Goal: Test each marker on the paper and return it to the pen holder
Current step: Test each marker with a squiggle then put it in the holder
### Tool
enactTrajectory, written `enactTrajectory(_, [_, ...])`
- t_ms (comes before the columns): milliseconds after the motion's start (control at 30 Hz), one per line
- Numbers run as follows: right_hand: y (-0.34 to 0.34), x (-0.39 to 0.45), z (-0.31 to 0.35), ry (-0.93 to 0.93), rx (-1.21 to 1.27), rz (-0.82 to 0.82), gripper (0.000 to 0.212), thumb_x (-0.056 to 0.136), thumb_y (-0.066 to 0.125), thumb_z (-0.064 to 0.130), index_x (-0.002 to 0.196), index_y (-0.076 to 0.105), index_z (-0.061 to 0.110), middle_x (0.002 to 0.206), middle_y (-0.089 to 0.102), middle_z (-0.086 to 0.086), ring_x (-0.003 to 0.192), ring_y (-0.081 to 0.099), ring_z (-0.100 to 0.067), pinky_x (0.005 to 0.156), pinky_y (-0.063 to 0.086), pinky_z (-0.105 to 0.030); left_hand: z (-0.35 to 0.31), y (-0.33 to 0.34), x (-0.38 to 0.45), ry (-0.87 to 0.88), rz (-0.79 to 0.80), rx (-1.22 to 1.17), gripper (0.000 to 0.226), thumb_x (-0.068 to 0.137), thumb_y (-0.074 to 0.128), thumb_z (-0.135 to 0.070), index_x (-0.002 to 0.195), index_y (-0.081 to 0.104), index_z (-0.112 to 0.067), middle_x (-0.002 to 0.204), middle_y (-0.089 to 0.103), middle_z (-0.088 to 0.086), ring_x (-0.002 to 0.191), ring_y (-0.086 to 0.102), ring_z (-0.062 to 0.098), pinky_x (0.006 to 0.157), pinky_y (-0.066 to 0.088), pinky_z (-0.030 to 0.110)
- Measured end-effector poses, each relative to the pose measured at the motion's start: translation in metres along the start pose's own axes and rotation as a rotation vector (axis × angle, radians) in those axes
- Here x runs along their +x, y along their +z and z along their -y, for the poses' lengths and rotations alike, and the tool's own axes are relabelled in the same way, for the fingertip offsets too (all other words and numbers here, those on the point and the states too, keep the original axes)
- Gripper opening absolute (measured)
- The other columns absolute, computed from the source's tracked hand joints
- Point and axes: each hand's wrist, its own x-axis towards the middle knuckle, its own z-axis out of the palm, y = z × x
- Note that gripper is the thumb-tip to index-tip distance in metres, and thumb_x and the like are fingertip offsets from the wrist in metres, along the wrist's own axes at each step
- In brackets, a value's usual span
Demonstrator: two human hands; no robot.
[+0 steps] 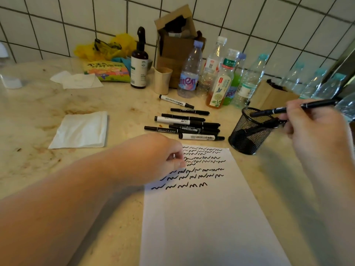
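Right hand (307, 127): fingers curled round a black marker (284, 110), held level just over the rim of the mesh pen holder (249, 135). Left hand (163, 156): loosely curled, holding nothing, resting on the scribbled paper (201, 217). Beyond it: loose markers (184, 125). Surface: stained marble counter (38, 116); white tiled wall (76, 20) behind.

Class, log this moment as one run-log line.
right hand: holds black marker over black mesh pen holder | left hand: rests on white paper | markers on counter: untested
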Motion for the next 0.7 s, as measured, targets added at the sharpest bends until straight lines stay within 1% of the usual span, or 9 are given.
enactTrajectory(67, [0.0, 0.01, -0.002, 0.034, -0.171, 0.034, 0.021, 0.089, 0.053, 0.049, 0.08, 0.071, 0.042, 0.069, 0.068, 0.01, 0.061, 0.057, -0.017, 0.062, 0.044, -0.031, 0.001, 0.0, 0.0, -0.001, -0.002, 0.009, 0.022, 0.093, 0.051, -0.053, 0.104, 0.064, -0.038, 0.074, 0.062, -0.016, 0.065, 0.054, 0.0, 0.053, 0.033, 0.017])
enactTrajectory(167, [0.004, 0.018, 0.001, 0.074, -0.248, 0.078, 0.022, 0.093, 0.058, 0.042, 0.087, 0.073, 0.027, 0.085, 0.073, 0.006, 0.069, 0.058, -0.019, 0.059, 0.039, -0.027, 0.001, 0.001, 0.0, 0.006, -0.003, 0.009, 0.022, 0.093, 0.051, -0.052, 0.103, 0.065, -0.038, 0.076, 0.063, -0.017, 0.066, 0.055, 0.0, 0.053, 0.033, 0.016])
enactTrajectory(233, [0.005, 0.023, 0.002, 0.104, -0.258, 0.076, 0.025, 0.09, 0.061, 0.043, 0.076, 0.071, 0.025, 0.081, 0.072, 0.009, 0.074, 0.058, -0.02, 0.064, 0.042, -0.031, 0.002, 0.001, 0.0, 0.002, 0.003, -0.009, 0.022, 0.093, 0.052, -0.052, 0.103, 0.066, -0.038, 0.077, 0.064, -0.018, 0.067, 0.056, -0.001, 0.053, 0.035, 0.015])
enactTrajectory(300, [0.005, 0.027, 0.003, 0.139, -0.24, 0.076, 0.026, 0.084, 0.062, 0.047, 0.07, 0.072, 0.027, 0.067, 0.069, 0.012, 0.068, 0.056, -0.021, 0.067, 0.044, -0.035, 0.003, 0.001, -0.001, 0.003, 0.007, -0.012, 0.022, 0.093, 0.052, -0.052, 0.102, 0.066, -0.038, 0.077, 0.064, -0.019, 0.067, 0.057, 0.0, 0.054, 0.036, 0.015])
enactTrajectory(400, [0.003, 0.027, 0.005, 0.129, -0.138, 0.054, 0.019, 0.077, 0.064, 0.049, 0.086, 0.072, 0.035, 0.078, 0.074, 0.012, 0.069, 0.059, -0.014, 0.072, 0.05, -0.038, 0.004, 0.002, 0.0, -0.004, 0.013, -0.022, 0.022, 0.093, 0.052, -0.053, 0.101, 0.066, -0.039, 0.079, 0.066, -0.018, 0.068, 0.06, 0.001, 0.057, 0.043, 0.018])
enactTrajectory(467, [0.006, 0.023, 0.008, 0.046, -0.103, 0.012, 0.016, 0.082, 0.068, 0.041, 0.097, 0.067, 0.034, 0.08, 0.07, 0.011, 0.075, 0.063, -0.012, 0.076, 0.051, -0.037, 0.004, 0.003, 0.0, -0.003, 0.019, -0.028, 0.022, 0.093, 0.051, -0.053, 0.101, 0.066, -0.039, 0.08, 0.067, -0.018, 0.07, 0.062, 0.002, 0.061, 0.05, 0.02])
enactTrajectory(533, [0.016, 0.014, 0.014, -0.037, -0.057, 0.025, 0.013, 0.085, 0.072, 0.028, 0.097, 0.065, 0.029, 0.078, 0.064, 0.011, 0.074, 0.06, -0.011, 0.074, 0.05, -0.032, 0.004, 0.004, 0.0, -0.002, 0.021, -0.026, 0.022, 0.093, 0.051, -0.053, 0.1, 0.066, -0.038, 0.081, 0.068, -0.017, 0.071, 0.062, 0.003, 0.063, 0.052, 0.022])
enactTrajectory(633, [0.039, -0.002, 0.016, -0.1, -0.149, 0.274, 0.013, 0.087, 0.075, 0.025, 0.082, 0.067, 0.033, 0.084, 0.065, 0.013, 0.076, 0.06, -0.007, 0.069, 0.046, -0.026, 0.004, 0.005, 0.002, -0.014, 0.013, -0.013, 0.02, 0.093, 0.053, -0.052, 0.098, 0.066, -0.037, 0.078, 0.066, -0.016, 0.069, 0.06, 0.002, 0.06, 0.048, 0.019])
enactTrajectory(700, [0.058, -0.01, 0.012, -0.102, -0.3, 0.48, 0.01, 0.09, 0.072, 0.027, 0.084, 0.068, 0.035, 0.085, 0.063, 0.016, 0.078, 0.057, -0.003, 0.064, 0.041, -0.023, 0.004, 0.005, 0.003, -0.02, 0.007, -0.007, 0.019, 0.093, 0.053, -0.051, 0.095, 0.066, -0.037, 0.078, 0.066, -0.016, 0.07, 0.059, 0.0, 0.06, 0.046, 0.019])
